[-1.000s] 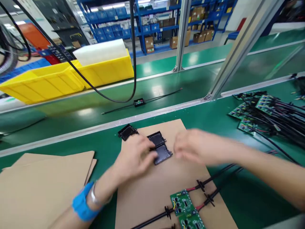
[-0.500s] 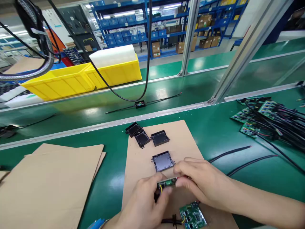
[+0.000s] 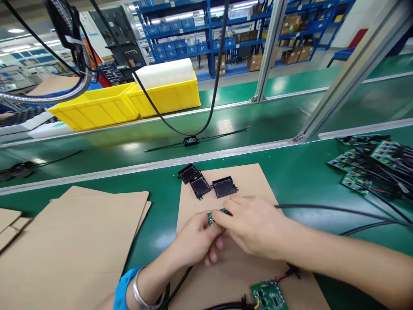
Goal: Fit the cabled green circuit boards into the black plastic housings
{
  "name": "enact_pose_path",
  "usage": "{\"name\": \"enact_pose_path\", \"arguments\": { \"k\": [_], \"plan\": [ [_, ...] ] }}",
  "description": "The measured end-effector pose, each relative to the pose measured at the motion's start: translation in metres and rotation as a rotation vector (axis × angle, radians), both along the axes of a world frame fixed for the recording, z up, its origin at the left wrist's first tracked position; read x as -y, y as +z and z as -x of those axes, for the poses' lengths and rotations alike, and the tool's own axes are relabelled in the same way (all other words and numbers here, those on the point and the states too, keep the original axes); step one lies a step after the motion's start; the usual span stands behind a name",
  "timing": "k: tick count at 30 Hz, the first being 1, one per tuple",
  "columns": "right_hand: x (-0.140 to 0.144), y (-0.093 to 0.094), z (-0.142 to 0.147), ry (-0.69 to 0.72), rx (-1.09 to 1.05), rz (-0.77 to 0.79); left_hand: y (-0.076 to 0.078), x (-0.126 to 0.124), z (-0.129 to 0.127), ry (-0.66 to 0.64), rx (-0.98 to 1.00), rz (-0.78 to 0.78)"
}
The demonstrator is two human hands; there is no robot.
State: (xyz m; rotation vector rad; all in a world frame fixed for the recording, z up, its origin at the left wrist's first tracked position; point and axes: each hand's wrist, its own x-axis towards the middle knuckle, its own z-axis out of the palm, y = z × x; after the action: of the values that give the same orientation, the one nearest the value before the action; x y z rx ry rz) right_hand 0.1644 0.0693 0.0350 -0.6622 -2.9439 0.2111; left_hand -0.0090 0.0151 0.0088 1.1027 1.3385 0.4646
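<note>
Both my hands meet over the middle of a brown cardboard sheet [image 3: 238, 275]. My left hand [image 3: 196, 243] and my right hand [image 3: 254, 226] pinch a small green circuit board [image 3: 210, 218] between them, and its black cable [image 3: 322, 209] runs off to the right. The board largely hides a black plastic case half beneath my fingers. Just beyond my hands lie three more black case halves [image 3: 206, 183], open side up. A second green circuit board [image 3: 269, 297] with cables lies near the sheet's front edge.
A heap of wired circuit boards [image 3: 374, 165] sits at the right. Stacked cardboard sheets [image 3: 74, 241] lie at the left. Beyond a metal rail, a conveyor carries one wired unit [image 3: 190, 140]. Yellow bins [image 3: 129, 101] stand behind it. A metal post [image 3: 355, 73] rises at the right.
My hands left the black case halves, picked up a circuit board near the sheet's front and carried it forward onto the nearest case half. Its cable trailed along.
</note>
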Motion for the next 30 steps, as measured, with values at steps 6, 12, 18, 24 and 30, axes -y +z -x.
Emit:
{"name": "enact_pose_path", "arguments": {
  "k": [6,12,18,24,30],
  "plan": [
    [-0.046,-0.009,-0.012,0.125,0.054,0.178,-0.005,0.002,0.021,-0.172,-0.646,-0.529],
    [-0.052,-0.025,-0.004,0.123,0.084,0.277,-0.029,0.000,0.017,-0.264,-0.771,-0.619],
    [-0.043,-0.038,-0.003,0.063,0.104,0.128,-0.032,-0.001,0.021,-0.246,-0.722,-0.650],
    [-0.023,-0.051,-0.009,0.008,0.048,0.187,-0.034,0.015,0.016,-0.246,-0.711,-0.608],
    [-0.019,-0.051,-0.009,0.031,0.045,0.293,-0.018,0.012,0.027,-0.193,-0.425,-0.362]
  ]
}}
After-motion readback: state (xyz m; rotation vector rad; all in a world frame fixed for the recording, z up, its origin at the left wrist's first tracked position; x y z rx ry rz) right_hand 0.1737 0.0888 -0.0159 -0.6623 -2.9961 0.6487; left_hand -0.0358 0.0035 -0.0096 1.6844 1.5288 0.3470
